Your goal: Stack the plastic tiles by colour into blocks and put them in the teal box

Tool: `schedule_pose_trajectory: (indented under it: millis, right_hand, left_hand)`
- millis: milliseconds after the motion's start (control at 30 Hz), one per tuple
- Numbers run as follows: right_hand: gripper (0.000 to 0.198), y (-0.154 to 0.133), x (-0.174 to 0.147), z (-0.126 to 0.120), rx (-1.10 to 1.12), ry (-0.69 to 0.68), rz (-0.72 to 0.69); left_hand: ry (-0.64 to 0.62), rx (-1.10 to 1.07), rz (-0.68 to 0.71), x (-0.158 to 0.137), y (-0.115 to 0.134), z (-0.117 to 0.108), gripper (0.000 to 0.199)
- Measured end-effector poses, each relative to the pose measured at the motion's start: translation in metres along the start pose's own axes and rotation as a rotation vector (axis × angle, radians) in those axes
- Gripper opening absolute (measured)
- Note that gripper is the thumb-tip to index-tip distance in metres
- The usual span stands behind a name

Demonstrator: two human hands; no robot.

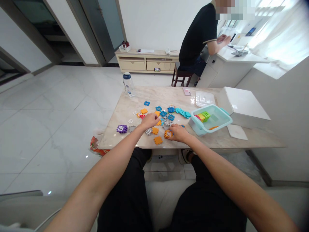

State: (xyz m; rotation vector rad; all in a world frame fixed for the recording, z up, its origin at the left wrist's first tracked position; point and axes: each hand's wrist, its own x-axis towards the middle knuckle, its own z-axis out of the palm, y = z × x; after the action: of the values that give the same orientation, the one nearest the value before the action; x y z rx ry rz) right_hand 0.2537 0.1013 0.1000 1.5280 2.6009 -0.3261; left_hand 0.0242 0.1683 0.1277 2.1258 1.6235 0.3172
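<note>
My left hand [150,120] is over the middle of the scattered pieces, its fingers curled together. Whatever it may pinch is too small to make out; an orange tile [158,122] shows beside its fingertips. My right hand [178,132] has its fingers closed against the side of a stack of orange interlocking tiles [168,134] with a white window piece on top. Around both hands lie blue tiles [171,110], grey tiles [132,129] and a loose orange tile [158,140]. A purple tile stack [122,129] sits at the left, and a turquoise row of tiles [182,113] lies toward the bin.
A light-blue bin [201,130] with green, yellow and red pieces stands right of my hands. Behind it are a clear lid [204,99] and a white box [246,103]. A water bottle [128,85] stands far left. A person [199,35] sits at another desk.
</note>
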Motion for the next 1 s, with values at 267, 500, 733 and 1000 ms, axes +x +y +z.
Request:
schedule_pose_trajectory:
  millis: [267,500,733,1000]
  right_hand:
    - [0.043,0.009,-0.015,-0.035,0.106,0.103,0.162]
    - [0.039,0.007,-0.042,-0.043,0.208,0.15,0.208]
    - [0.038,0.012,-0.048,-0.033,0.215,0.154,0.139]
    - [0.029,0.013,-0.053,-0.042,0.211,0.137,0.105]
  left_hand:
    - [-0.023,0.138,-0.139,0.0,-0.019,0.004,0.028]
    - [-0.202,0.33,-0.065,0.023,0.002,0.02,0.049]
    - [-0.26,0.411,-0.11,0.033,0.012,0.042,0.038]
    - [-0.234,0.367,-0.143,0.017,0.032,0.034,0.041]
